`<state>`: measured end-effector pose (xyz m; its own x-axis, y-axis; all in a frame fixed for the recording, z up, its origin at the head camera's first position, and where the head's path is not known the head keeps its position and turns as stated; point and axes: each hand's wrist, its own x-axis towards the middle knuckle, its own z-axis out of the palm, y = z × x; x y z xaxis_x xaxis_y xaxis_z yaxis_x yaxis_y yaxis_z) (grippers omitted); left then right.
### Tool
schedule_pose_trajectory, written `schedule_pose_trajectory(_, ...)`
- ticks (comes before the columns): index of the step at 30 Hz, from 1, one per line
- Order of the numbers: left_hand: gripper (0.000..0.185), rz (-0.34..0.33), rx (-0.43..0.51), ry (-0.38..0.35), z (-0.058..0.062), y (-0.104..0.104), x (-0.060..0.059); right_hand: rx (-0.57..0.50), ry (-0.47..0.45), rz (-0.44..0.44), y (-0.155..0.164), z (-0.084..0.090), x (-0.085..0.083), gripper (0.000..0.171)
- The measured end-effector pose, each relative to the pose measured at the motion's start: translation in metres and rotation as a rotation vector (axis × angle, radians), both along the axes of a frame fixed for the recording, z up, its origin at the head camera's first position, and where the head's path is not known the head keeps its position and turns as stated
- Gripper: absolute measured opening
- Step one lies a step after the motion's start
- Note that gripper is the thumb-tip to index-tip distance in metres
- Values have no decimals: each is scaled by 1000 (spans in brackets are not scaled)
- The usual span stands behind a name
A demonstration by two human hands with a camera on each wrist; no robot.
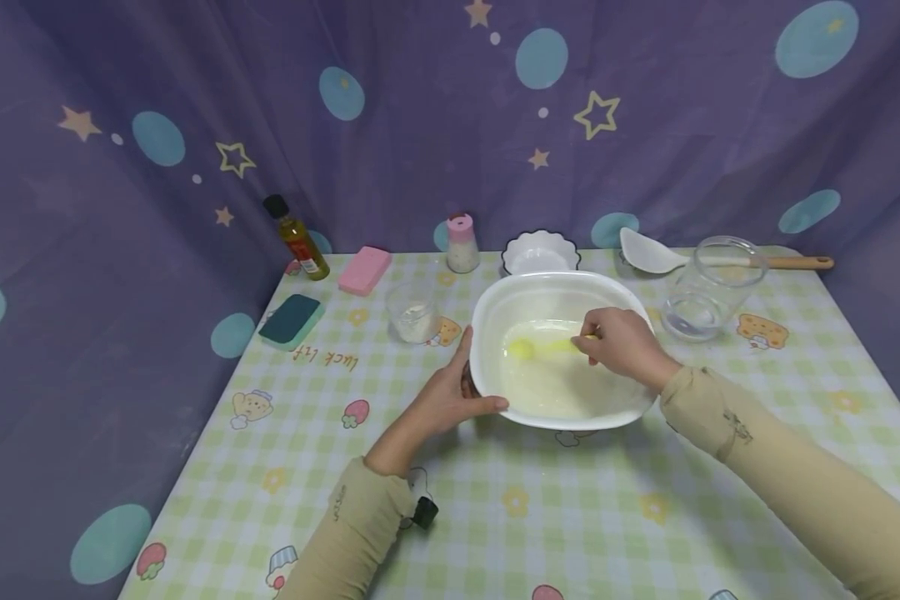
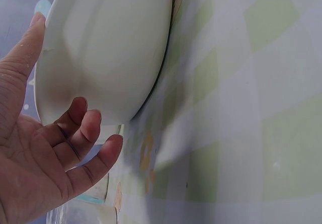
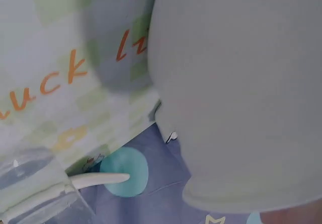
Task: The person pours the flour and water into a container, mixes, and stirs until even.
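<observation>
A white oval basin (image 1: 555, 421) stands on the table with pale, cloudy liquid (image 1: 562, 383) in it. At its left end my left hand (image 1: 446, 392) holds the rim, thumb over the edge. Bent fingers (image 2: 90, 126) of that hand lie against the outer wall in the left wrist view. My right hand (image 1: 621, 342) reaches over the right rim and pinches the handle of a small yellow spoon (image 1: 523, 348), whose round head lies in the liquid. The basin's outer wall (image 3: 236, 93) fills much of the right wrist view and hides most of this hand.
Left of the basin stands a clear cup (image 1: 414, 315) of white powder. Behind are a pink-topped shaker (image 1: 461, 243), a scalloped dish (image 1: 542, 252), an oil bottle (image 1: 300, 242), a pink sponge (image 1: 365, 271) and a green sponge (image 1: 292, 321). A clear pitcher (image 1: 708, 292) and white ladle (image 1: 648, 252) stand right.
</observation>
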<state>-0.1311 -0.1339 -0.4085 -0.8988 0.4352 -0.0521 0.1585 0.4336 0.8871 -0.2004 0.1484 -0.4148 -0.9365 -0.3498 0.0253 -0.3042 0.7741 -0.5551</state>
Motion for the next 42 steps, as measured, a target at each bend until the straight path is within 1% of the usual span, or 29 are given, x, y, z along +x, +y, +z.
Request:
schedule_pose_trajectory(4,112,-5,15,-20,-1,0,-1,34,-5,-72,6,5,-5,19)
schedule_pose_trajectory(8,112,-6,38,-29,-4,-1,-2,49,-16,-124,17,12,-6,18)
schedule_pose_trajectory(12,113,-6,62,-32,-6,-1,-2,51,-33,-145,31,18,-5,18)
schedule_pose_trajectory(17,113,-11,66,-26,-7,-1,-3,96,-55,-147,45,27,-1,18)
schedule_pose_trajectory(24,112,-7,32,-16,-5,-1,-3,139,-86,-91,57,42,8,14)
schedule_pose_trajectory(32,112,-8,33,-8,-5,0,-2,193,-154,-5,59,54,15,16)
schedule_pose_trajectory(35,112,-6,37,-10,-5,0,-2,179,-210,40,59,56,17,15)
schedule_pose_trajectory(39,112,-7,45,-14,-6,0,-2,134,-290,88,56,56,20,16)
schedule_pose_trajectory(42,112,-12,50,-16,-6,-1,-2,101,-305,118,52,51,21,19)
